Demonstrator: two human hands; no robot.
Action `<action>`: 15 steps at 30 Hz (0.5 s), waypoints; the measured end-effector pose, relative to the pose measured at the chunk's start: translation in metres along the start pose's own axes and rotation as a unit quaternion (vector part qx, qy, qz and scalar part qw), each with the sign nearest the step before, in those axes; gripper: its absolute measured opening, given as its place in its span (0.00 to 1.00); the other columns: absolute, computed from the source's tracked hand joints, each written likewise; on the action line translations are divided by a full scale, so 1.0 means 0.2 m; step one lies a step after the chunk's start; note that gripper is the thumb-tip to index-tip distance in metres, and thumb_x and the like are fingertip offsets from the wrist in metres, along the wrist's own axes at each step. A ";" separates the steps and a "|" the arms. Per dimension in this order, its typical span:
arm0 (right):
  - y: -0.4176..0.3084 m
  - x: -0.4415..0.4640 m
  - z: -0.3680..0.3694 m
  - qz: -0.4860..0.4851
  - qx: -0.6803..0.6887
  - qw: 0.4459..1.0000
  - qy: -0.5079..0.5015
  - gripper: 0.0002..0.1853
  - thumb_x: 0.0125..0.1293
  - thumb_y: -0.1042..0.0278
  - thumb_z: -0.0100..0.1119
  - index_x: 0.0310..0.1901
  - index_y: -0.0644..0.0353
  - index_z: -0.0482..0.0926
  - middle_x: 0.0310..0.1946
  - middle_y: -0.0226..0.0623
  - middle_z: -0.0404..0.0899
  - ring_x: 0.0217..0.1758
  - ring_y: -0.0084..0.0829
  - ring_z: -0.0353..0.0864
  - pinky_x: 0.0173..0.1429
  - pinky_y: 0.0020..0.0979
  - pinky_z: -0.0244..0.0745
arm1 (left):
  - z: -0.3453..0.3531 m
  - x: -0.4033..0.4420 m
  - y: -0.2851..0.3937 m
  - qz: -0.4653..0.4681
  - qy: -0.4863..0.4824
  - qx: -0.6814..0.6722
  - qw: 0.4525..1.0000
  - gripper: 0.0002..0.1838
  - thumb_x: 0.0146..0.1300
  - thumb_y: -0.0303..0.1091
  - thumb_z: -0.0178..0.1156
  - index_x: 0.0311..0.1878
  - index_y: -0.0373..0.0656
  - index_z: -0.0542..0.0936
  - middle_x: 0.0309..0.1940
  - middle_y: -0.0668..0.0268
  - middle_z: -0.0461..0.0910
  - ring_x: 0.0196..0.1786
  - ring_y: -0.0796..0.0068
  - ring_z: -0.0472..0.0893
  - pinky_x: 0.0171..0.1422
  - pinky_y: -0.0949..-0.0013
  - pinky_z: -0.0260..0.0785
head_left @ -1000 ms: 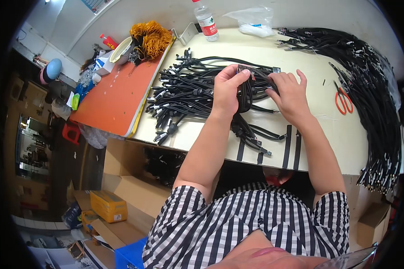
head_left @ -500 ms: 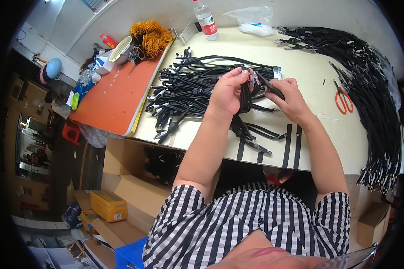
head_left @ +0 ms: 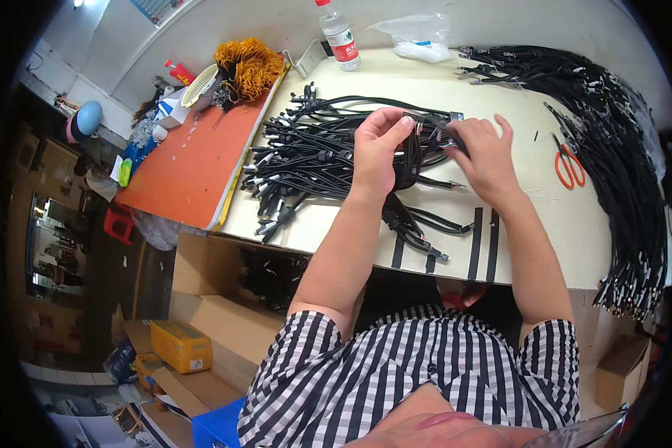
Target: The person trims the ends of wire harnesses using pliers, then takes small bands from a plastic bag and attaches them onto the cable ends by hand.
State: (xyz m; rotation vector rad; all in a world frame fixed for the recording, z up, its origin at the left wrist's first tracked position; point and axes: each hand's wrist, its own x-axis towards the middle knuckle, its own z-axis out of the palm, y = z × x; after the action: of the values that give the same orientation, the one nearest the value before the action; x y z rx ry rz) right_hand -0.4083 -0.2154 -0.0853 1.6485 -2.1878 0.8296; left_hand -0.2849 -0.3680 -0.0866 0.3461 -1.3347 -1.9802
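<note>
My left hand (head_left: 377,153) is closed around a folded black cable (head_left: 406,170), thumb and fingers pinching its upper end, and the loop hangs below the fingers. Just to the right, my right hand (head_left: 485,155) grips a dark narrow piece (head_left: 454,140), blurred, its kind unclear; one finger points up. Beneath and left of my hands lies a pile of black cables (head_left: 306,153) with pale connector ends. One tied cable bundle (head_left: 414,233) rests nearer the table's front edge.
Orange-handled scissors (head_left: 570,166) lie right of my hands, beside a long heap of black cables (head_left: 627,164). A water bottle (head_left: 342,41) and a plastic bag (head_left: 422,39) stand at the back. Black strips (head_left: 476,243) hang at the front edge. An orange board (head_left: 190,164) is at left.
My right hand has turned, its finger now raised, and the dark piece sits closer to the left hand's cable. My left hand keeps its hold, shifted only slightly.
</note>
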 end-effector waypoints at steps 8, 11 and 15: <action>-0.03 0.00 -0.03 -0.004 -0.042 0.999 0.012 0.14 0.62 0.66 0.62 0.50 0.52 0.75 0.42 0.29 0.78 0.51 0.33 0.76 0.73 0.47 0.46 | 0.01 0.00 0.00 0.027 0.016 -0.015 0.999 0.03 0.63 0.26 0.63 0.40 0.41 0.81 0.32 0.72 0.83 0.33 0.86 0.78 0.38 0.81 0.68; -0.05 0.00 0.01 -0.017 -0.033 0.999 0.018 0.13 0.62 0.67 0.62 0.49 0.54 0.76 0.40 0.29 0.79 0.49 0.32 0.76 0.72 0.47 0.49 | 0.00 0.00 -0.01 0.028 0.002 -0.006 1.000 0.03 0.63 0.26 0.63 0.40 0.41 0.81 0.32 0.72 0.83 0.33 0.86 0.78 0.38 0.81 0.68; -0.05 0.00 0.01 0.014 0.006 1.000 0.009 0.11 0.63 0.66 0.63 0.46 0.55 0.77 0.37 0.30 0.78 0.46 0.32 0.76 0.70 0.46 0.50 | -0.01 0.00 -0.02 0.022 -0.013 -0.028 0.999 0.03 0.64 0.25 0.62 0.40 0.41 0.80 0.32 0.71 0.83 0.33 0.86 0.78 0.39 0.81 0.69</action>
State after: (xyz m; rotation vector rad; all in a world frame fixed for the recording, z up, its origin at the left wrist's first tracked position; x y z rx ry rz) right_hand -0.3974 -0.2184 -0.0849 1.6125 -2.2034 0.8634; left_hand -0.2852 -0.3686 -0.0910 0.2633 -1.2910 -1.9878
